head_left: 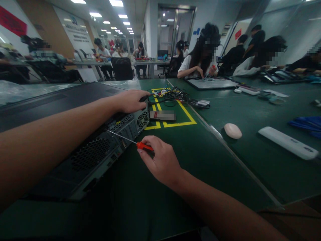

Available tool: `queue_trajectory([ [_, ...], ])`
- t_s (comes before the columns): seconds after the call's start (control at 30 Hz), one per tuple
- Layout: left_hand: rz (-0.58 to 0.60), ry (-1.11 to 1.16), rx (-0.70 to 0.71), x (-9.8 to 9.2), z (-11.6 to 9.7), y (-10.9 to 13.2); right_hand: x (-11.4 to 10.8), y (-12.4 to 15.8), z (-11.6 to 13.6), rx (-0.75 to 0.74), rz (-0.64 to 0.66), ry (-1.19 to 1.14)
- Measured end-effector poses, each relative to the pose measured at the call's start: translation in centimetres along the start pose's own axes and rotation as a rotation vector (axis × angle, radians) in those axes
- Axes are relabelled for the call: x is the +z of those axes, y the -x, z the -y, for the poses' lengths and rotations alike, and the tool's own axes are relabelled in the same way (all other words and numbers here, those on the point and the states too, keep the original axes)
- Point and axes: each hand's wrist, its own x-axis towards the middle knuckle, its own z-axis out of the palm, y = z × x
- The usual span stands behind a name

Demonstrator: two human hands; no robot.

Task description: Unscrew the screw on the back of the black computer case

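Observation:
A dark desktop computer case (87, 89) lies on its side at the left, its rear panel with vents and ports turned towards me. My left hand (131, 101) rests over its upper rear corner, fingers curled around a small black part whose kind I cannot make out. In my right hand (160, 160), a screwdriver (144, 146) with an orange and black handle is gripped between thumb and fingers. Its long metal shaft points left to the rear panel, with the tip at or close to the panel's upper edge. Whether the tip sits on a screw is too small to tell.
Beyond the case lie tangled cables (179, 95) and a flat metal part (163, 115) by yellow tape markings. To the right are a pale rounded object (232, 131), a long white device (288, 142) and blue material (306, 125). Several people work at tables behind.

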Motion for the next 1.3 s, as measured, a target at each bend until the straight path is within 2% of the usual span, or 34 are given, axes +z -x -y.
queue_trajectory([
  [1.3, 0.0, 0.008, -0.003, -0.23, -0.19, 0.17, -0.11, 0.05, 0.2, 0.016, -0.016, -0.025],
])
